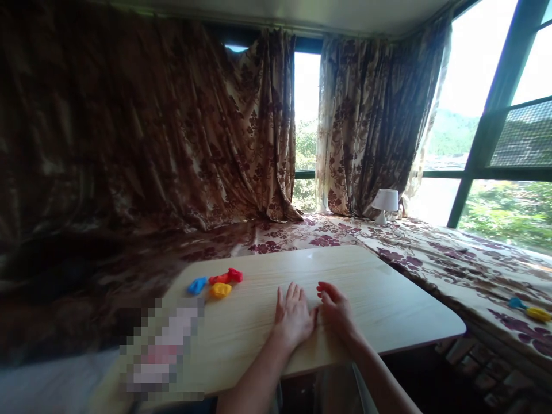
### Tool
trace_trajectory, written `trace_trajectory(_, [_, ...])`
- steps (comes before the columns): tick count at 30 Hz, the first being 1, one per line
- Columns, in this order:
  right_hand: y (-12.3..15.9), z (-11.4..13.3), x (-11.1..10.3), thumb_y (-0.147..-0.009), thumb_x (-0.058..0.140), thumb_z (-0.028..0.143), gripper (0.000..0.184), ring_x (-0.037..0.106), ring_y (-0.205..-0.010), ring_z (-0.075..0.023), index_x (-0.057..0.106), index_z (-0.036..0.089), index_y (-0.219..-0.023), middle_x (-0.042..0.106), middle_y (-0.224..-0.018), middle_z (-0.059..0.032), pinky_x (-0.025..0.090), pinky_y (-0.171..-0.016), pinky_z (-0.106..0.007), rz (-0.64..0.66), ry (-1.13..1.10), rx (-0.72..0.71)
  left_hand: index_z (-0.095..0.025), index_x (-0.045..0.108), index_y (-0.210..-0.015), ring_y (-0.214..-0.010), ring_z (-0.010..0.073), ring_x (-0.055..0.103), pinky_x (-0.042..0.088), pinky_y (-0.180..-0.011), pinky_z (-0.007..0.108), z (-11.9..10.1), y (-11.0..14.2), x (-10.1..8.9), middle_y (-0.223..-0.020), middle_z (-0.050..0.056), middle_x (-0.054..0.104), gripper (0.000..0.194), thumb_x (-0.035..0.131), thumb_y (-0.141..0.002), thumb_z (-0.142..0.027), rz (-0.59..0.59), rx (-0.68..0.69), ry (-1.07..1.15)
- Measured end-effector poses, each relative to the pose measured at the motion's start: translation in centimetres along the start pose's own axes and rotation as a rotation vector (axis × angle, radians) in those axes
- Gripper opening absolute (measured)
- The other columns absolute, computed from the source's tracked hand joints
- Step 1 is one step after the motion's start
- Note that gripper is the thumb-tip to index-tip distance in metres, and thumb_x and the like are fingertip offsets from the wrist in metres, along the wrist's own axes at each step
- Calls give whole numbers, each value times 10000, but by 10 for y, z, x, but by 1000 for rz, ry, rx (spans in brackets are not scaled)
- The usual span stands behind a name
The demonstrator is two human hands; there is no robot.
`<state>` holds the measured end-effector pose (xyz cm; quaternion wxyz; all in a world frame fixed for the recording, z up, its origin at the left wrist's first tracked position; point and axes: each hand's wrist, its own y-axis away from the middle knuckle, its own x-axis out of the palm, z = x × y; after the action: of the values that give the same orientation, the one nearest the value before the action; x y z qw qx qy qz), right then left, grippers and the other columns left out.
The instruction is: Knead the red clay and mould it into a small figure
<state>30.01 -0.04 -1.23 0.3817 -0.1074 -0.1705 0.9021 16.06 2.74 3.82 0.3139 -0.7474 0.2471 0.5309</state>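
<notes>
My left hand (294, 315) lies palm down on the pale wood-grain table (259, 270), fingers stretched out and slightly spread. Beside it, my right hand (336, 309) is turned on its side at the tabletop, with its fingers loosely bent and nothing visible in them. The two hands are close together near the thumbs. To the left, apart from both hands, sit a small crumpled blue piece (197, 286), a red piece (232, 275) and a yellow piece (220, 290). Their material is hard to tell.
A pixelated pinkish item (166, 348) lies at the table's left edge. Beyond the table spreads a floral-covered surface (319, 230) with a white lamp (385, 201). At far right lie a blue item (517, 302) and a yellow item (538, 314). Patterned curtains (241, 132) hang behind.
</notes>
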Motion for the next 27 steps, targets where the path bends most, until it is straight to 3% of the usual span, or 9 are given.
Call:
trace_trajectory(2, [0,0,-1,-672,525,294,286,663,-786,-238,677,167,-878,713,-882,-97,514,-744,-376,-4,-9,-6,-85,386,-1349,-1365,268,232,119,-1111,529,11,-18,-3,-1425,155,368,640,317,-845,-472,48,-93,-4])
trace_trajectory(4, [0,1,-2,-674,529,299,276,663,-776,-241,681,170,-865,715,-871,-96,516,-727,-375,-7,-21,-8,-102,376,-1355,-1365,270,229,138,-1101,537,28,-20,-9,-1436,141,354,627,317,-843,-458,83,-150,8])
trace_trajectory(9, [2,5,0,-677,527,302,276,662,-778,-239,688,173,-860,713,-883,-94,511,-739,-380,10,-33,14,-92,357,-1366,-1366,213,238,216,-1107,450,64,38,-19,-1456,106,323,553,200,-895,-334,57,-183,106])
trace_trajectory(12, [2,5,2,-680,513,288,268,658,-796,-228,690,184,-852,710,-890,-79,504,-764,-377,16,0,-3,-113,284,-1403,-1379,202,196,194,-1126,440,52,78,-16,-1485,78,256,544,213,-904,-316,2,-106,115])
trace_trajectory(14, [3,4,2,-678,508,276,266,656,-802,-222,689,189,-852,710,-884,-68,504,-768,-372,17,20,-14,-154,346,-1382,-1390,204,149,178,-1137,427,31,88,-10,-1499,36,215,517,226,-909,-325,10,25,106])
trace_trajectory(17, [2,2,2,-676,513,273,261,656,-798,-222,687,182,-848,709,-883,-73,508,-759,-368,5,24,-15,-159,404,-1352,-1392,216,140,124,-1148,445,-1,70,0,-1477,35,283,510,258,-905,-355,-28,144,70])
trace_trajectory(20, [2,2,0,-674,518,280,252,657,-786,-226,685,181,-836,710,-887,-81,514,-748,-369,0,12,-12,-121,409,-1344,-1382,230,187,96,-1145,468,-9,25,1,-1450,100,338,531,295,-890,-372,-74,82,16])
trace_trajectory(24, [1,2,-2,-677,520,283,250,659,-767,-232,688,183,-834,715,-859,-82,510,-748,-379,18,19,-16,-107,439,-1317,-1357,276,250,208,-1101,491,21,-16,-10,-1425,137,378,589,399,-832,-440,-20,-162,4])
trace_trajectory(27, [1,2,-2,-681,515,291,268,658,-770,-233,690,176,-848,713,-872,-88,502,-758,-386,24,6,-2,-124,460,-1303,-1354,264,261,240,-1089,476,51,2,-15,-1429,121,374,552,368,-850,-426,-2,-210,64])
